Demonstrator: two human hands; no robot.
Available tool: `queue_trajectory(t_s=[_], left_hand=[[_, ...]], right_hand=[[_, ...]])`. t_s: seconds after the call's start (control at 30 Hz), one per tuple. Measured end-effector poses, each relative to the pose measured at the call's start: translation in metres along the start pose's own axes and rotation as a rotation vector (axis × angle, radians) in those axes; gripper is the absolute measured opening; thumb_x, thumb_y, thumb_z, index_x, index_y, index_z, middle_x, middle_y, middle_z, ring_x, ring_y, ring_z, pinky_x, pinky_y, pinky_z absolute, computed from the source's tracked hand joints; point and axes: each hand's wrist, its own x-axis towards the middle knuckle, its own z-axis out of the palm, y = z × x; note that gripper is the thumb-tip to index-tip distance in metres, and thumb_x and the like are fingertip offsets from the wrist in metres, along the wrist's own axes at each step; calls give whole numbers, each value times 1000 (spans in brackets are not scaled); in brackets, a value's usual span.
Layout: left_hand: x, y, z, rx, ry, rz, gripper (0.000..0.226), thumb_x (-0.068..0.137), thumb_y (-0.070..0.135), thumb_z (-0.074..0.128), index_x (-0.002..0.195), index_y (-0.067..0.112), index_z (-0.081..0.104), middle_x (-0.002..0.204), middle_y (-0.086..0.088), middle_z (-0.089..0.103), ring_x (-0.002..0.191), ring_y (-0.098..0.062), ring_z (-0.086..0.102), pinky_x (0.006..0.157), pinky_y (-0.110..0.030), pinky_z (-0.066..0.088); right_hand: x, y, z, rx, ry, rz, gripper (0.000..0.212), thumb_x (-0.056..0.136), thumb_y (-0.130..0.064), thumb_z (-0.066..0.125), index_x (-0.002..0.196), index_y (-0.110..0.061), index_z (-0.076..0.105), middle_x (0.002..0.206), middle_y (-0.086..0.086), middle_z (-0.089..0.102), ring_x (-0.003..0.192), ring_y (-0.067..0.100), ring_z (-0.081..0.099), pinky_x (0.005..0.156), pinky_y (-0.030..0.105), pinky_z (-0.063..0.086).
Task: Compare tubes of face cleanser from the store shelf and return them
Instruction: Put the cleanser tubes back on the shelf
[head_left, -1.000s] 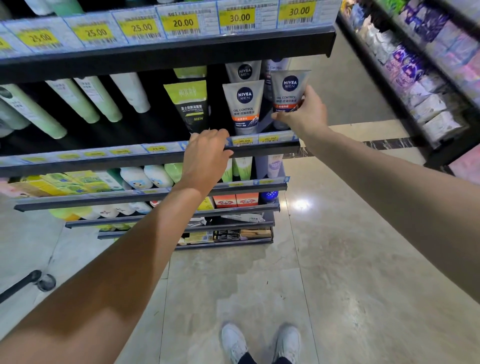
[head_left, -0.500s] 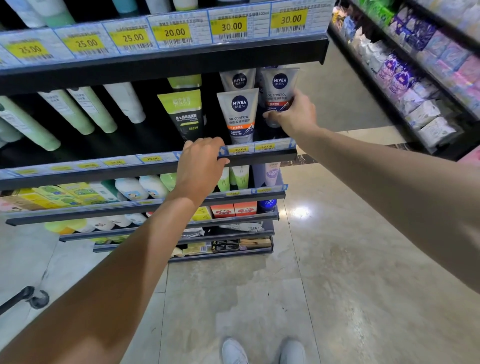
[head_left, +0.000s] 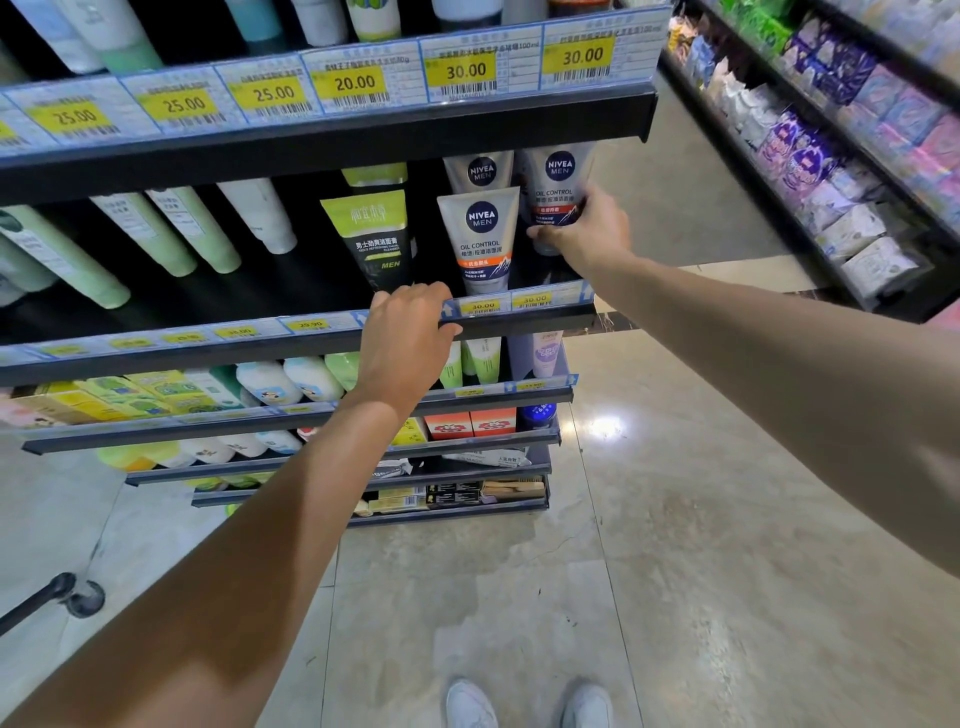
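Tube (head_left: 557, 189) now deeper in shelf (head_left: 519, 318)

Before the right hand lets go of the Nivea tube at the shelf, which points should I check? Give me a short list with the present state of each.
1. Right hand grips the grey Nivea Men tube: ok.
2. Tube is inside the shelf bay, right of the front grey Nivea Men tube: ok.
3. Tube's bottom end rests on the black shelf board: cannot tell, hand hides it.
4. Left hand steadies on the shelf's front rail: ok.
5. Neighbouring green-and-black tube stands undisturbed: ok.
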Motion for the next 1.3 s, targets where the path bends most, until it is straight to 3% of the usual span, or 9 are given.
queue_trajectory(t_s=[0.17, 0.27, 0.33, 0.43, 0.57, 0.73, 0.9, 1.1, 1.3], left_hand=[[-8, 5, -13, -67, -95, -32, 39, 95, 26, 72, 128, 7, 63, 115, -12, 69, 113, -34, 59, 104, -41, 38], [-15, 11, -27, -140, -199, -100, 57, 99, 33, 67, 148, 12, 49, 148, -13, 53, 144, -32, 38, 118, -44, 32], [-24, 18, -40, -183, -249, -158, 62, 101, 35, 62, 155, 15, 39, 160, -9, 39, 152, -26, 26, 122, -41, 26], [-50, 29, -72, -205, -215, -179, 60, 101, 35, 61, 154, 13, 41, 157, -8, 43, 147, -26, 37, 120, -39, 32], [-105, 43, -118, -160, -160, -212, 52, 101, 38, 61, 143, 9, 52, 137, -11, 59, 130, -28, 53, 109, -40, 43], [-198, 34, -156, -170, -118, -374, 53, 103, 45, 53, 142, 9, 55, 137, -14, 59, 129, -33, 53, 109, -47, 43], [-290, 4, -200, -120, -25, -539, 44, 97, 39, 61, 134, 13, 61, 124, -11, 66, 113, -34, 61, 97, -47, 50], [-429, -66, -248, -9, 113, -781, 55, 99, 50, 43, 137, 14, 60, 130, -11, 64, 116, -34, 61, 102, -49, 47], [-563, -110, -280, 45, 251, -1019, 55, 100, 51, 42, 130, 11, 64, 119, -11, 69, 104, -35, 66, 90, -47, 54]], right_hand=[[-31, -8, -17, -65, -28, 35, 60, 87, -32, 81, 134, -12, 50, 120, 0, 61, 108, 14, 59, 89, 28, 49], [-64, -15, -30, -161, -50, 10, 65, 95, -37, 71, 148, -13, 41, 143, 5, 56, 123, 18, 55, 94, 31, 44], [-92, -20, -42, -259, -70, -63, 60, 99, -36, 67, 148, -12, 43, 146, 7, 54, 131, 22, 53, 98, 31, 42], [-137, -24, -55, -433, -118, -188, 53, 101, -39, 60, 144, -11, 45, 144, 7, 51, 131, 24, 50, 102, 34, 43], [-203, -34, -60, -630, -305, -329, 59, 104, -46, 51, 151, -12, 42, 156, 7, 42, 143, 25, 39, 112, 40, 40], [-292, -58, -41, -716, -455, -530, 53, 101, -42, 57, 143, -11, 51, 149, 11, 48, 138, 32, 45, 109, 43, 46], [-362, -92, 6, -742, -602, -707, 49, 101, -43, 57, 140, -12, 55, 147, 11, 51, 137, 33, 46, 108, 44, 45], [-450, -133, 88, -709, -820, -832, 52, 103, -45, 50, 149, -19, 47, 160, 6, 39, 148, 28, 34, 116, 43, 39], [-547, -173, 183, -645, -998, -973, 50, 104, -45, 50, 148, -21, 50, 160, 3, 38, 149, 24, 33, 114, 38, 36]])
